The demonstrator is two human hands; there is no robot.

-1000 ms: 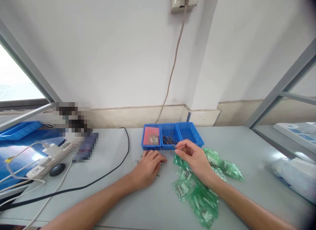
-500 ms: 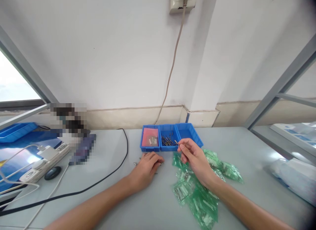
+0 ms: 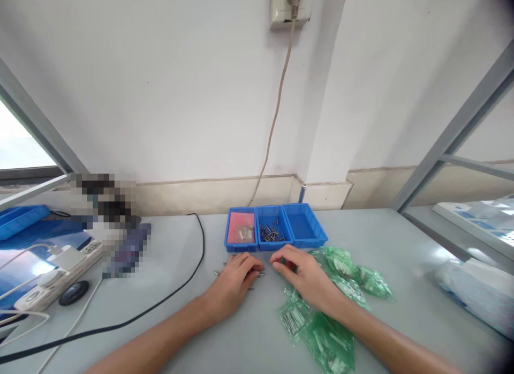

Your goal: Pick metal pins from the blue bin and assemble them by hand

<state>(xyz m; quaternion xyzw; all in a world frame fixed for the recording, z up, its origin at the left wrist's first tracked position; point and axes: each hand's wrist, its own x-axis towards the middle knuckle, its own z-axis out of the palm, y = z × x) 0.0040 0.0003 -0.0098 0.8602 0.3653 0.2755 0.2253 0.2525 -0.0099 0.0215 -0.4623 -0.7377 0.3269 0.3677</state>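
Note:
My left hand (image 3: 231, 280) rests on the table just in front of the blue bins. Its thumb and forefinger are pinched on a small metal pin (image 3: 261, 274), whose tip sticks out to the right. More thin metal pins (image 3: 217, 273) poke out from beneath this hand, partly hidden. My right hand (image 3: 303, 272) hovers facing it, thumb and fingers slightly apart, with nothing visible between them. Behind the hands, the middle blue bin (image 3: 274, 245) holds a loose heap of dark and brassy screw-like parts (image 3: 271, 233). Green plastic bags (image 3: 333, 336) of metal parts lie under and beside my right forearm.
A left blue bin (image 3: 240, 247) contains a pink sheet and a small clear bag; a right blue bin (image 3: 305, 224) adjoins the middle one. At left are a black cable (image 3: 160, 296), a power strip (image 3: 60, 277) and a mouse (image 3: 74, 292). A white plastic package (image 3: 477, 288) lies right.
My right hand has moved left and down from the middle bin toward my left hand. The small brassy part seen at its fingertips no longer shows. My left hand stays in place.

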